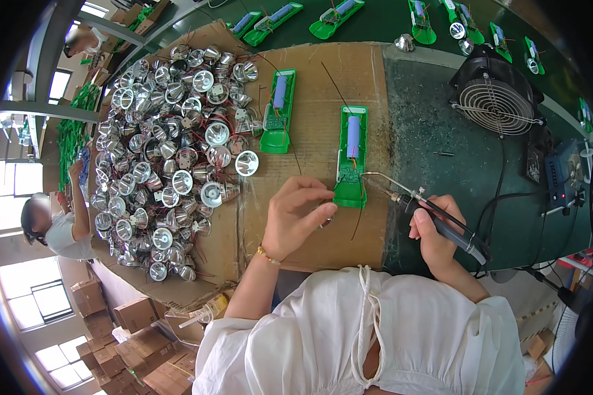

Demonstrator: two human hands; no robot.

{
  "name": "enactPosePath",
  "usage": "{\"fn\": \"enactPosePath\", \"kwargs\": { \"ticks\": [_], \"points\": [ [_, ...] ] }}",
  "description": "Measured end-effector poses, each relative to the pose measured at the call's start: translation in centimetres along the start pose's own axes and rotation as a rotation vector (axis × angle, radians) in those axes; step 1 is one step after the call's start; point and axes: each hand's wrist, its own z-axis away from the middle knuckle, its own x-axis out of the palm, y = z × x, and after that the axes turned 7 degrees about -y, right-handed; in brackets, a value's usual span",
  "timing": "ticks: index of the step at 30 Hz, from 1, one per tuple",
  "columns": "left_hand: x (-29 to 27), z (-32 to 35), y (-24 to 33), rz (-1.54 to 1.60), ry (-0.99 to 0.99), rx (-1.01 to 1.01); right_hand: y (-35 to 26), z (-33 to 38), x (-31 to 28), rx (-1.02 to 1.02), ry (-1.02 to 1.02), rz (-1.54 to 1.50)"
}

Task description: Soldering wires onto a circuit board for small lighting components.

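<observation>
A green plastic flashlight housing (354, 189) lies on the cardboard in front of me, with a blue cylindrical battery (353, 136) in its upper part and a small circuit board below. My left hand (296, 214) is at its lower left edge, thumb and forefinger pinched on what looks like a thin dark wire. A small dark-rimmed thing shows under those fingers, too hidden to name. My right hand (437, 232) grips a soldering iron (441, 227) with a thin metal feed tube attached. The tube and iron tip point at the board from the right.
Left of the housing lies a second green housing (278, 118) with a battery. A large heap of silvery reflector cups (171, 151) with wires covers the left. A black fan (494, 102) and a blue control box (563, 178) stand right. More housings line the far edge; people work at left.
</observation>
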Motion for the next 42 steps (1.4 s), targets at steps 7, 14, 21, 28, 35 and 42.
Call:
{"fn": "enactPosePath", "kwargs": {
  "ticks": [7,14,21,28,35,42],
  "points": [
    [2.2,-1.3,0.1,-0.192,0.079,-0.120,-0.1,0.0,0.7,0.006,-0.035,0.060],
    [2.6,-2.3,0.8,-0.155,0.038,-0.228,0.4,-0.4,0.8,0.000,-0.062,0.147],
    [2.6,-2.4,0.5,-0.149,0.045,-0.233,0.0,-0.1,0.7,0.023,-0.026,0.084],
    [2.4,-2.3,0.3,-0.151,0.045,-0.252,0.3,-0.3,0.1,-0.019,0.006,0.005],
    [2.2,-2.3,0.6,-0.077,0.135,-0.267,0.9,-0.8,-1.2,-0.082,0.019,0.040],
    [2.4,-7.0,1.2,-0.408,-0.149,-0.274,1.3,-1.8,-3.3,0.052,0.160,-0.014]
  ]
}}
